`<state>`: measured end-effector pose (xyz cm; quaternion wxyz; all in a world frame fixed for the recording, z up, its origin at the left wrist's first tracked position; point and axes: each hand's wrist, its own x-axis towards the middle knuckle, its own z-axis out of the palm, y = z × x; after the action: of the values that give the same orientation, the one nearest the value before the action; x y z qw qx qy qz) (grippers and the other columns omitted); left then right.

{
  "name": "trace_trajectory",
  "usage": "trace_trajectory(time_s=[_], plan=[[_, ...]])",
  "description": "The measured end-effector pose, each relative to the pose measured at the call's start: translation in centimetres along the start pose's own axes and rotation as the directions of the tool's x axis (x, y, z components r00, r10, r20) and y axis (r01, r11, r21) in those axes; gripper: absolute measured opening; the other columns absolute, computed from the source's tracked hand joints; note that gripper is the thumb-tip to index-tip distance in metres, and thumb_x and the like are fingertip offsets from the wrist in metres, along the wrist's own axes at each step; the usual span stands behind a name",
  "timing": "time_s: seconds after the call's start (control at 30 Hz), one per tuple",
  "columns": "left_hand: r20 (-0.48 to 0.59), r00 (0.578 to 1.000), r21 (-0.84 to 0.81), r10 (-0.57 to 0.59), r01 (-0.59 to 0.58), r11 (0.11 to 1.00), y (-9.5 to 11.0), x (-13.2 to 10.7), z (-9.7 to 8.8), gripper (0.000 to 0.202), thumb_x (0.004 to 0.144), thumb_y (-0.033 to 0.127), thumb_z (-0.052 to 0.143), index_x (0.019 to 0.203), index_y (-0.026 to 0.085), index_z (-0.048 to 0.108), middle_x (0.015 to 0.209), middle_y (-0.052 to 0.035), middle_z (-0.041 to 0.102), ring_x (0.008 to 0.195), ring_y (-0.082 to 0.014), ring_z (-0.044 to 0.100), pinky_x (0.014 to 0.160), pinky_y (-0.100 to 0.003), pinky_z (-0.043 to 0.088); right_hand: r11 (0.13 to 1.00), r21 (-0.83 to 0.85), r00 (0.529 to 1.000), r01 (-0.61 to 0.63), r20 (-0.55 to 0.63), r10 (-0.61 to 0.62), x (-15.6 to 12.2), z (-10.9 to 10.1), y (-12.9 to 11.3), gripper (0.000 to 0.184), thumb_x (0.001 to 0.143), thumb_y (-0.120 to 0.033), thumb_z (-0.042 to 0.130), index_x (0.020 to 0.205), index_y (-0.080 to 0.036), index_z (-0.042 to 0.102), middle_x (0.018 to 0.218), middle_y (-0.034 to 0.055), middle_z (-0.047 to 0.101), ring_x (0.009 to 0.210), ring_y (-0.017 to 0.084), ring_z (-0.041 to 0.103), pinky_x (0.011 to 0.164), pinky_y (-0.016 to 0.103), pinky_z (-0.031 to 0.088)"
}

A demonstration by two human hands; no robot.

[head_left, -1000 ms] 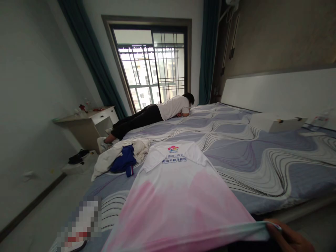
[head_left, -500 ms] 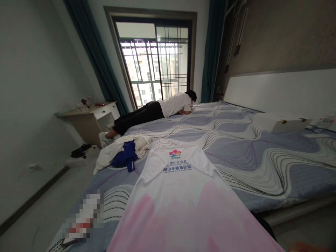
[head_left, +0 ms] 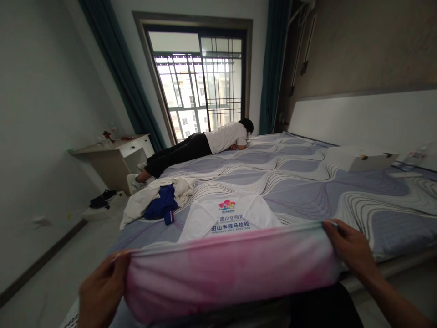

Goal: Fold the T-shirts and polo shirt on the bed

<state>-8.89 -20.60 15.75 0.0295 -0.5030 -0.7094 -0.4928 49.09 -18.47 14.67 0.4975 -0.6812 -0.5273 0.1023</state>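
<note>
A white and pink printed T-shirt (head_left: 232, 255) lies on the bed, its collar end flat and its lower part raised toward me. My left hand (head_left: 104, 287) pinches the lifted fabric at its left corner. At the right corner my right hand (head_left: 351, 248) grips the same edge between thumb and fingers. The cloth is stretched taut between both hands and hides the shirt's middle. Coloured logo and lettering show on the flat upper part beyond the raised edge.
The patterned bed sheet (head_left: 297, 182) spreads around the shirt. A heap of white and blue clothes (head_left: 159, 202) lies to the left. Farther back a person (head_left: 205, 143) lies face down across the bed. A white box (head_left: 358, 159) sits right, a desk (head_left: 112, 155) left.
Both my hands have come into full view, holding the shirt's lower part. That part, spread flat before, is lifted and folded up toward the collar end.
</note>
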Motion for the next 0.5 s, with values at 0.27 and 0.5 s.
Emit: trace_trajectory(time_s=[0.27, 0.5], plan=[[0.213, 0.977, -0.136, 0.008, 0.021, 0.99, -2.0, 6.4, 14.2, 0.047, 0.081, 0.059, 0.048, 0.084, 0.018, 0.072, 0.071, -0.0014, 0.07, 0.07, -0.0199, 0.062, 0.063, -0.026, 0.046, 0.997, 0.006, 0.992, 0.078, 0.101, -0.078, 8.0, 11.1, 4.0, 0.049, 0.085, -0.063, 0.047, 0.084, -0.02, 0.069, 0.073, 0.0043, 0.07, 0.07, 0.022, 0.06, 0.065, 0.029, 0.043], [0.363, 0.93, -0.13, -0.056, 0.11, 0.985, -7.9, 7.4, 22.2, 0.049, 0.077, 0.064, 0.05, 0.078, 0.019, 0.07, 0.067, -0.0018, 0.068, 0.069, -0.0214, 0.061, 0.066, -0.028, 0.047, 0.999, 0.05, 0.961, -0.022, 0.276, 0.007, 11.2, 18.6, 11.6, 0.059, 0.078, -0.075, 0.045, 0.073, -0.019, 0.065, 0.072, 0.006, 0.068, 0.073, 0.024, 0.058, 0.067, 0.031, 0.044]])
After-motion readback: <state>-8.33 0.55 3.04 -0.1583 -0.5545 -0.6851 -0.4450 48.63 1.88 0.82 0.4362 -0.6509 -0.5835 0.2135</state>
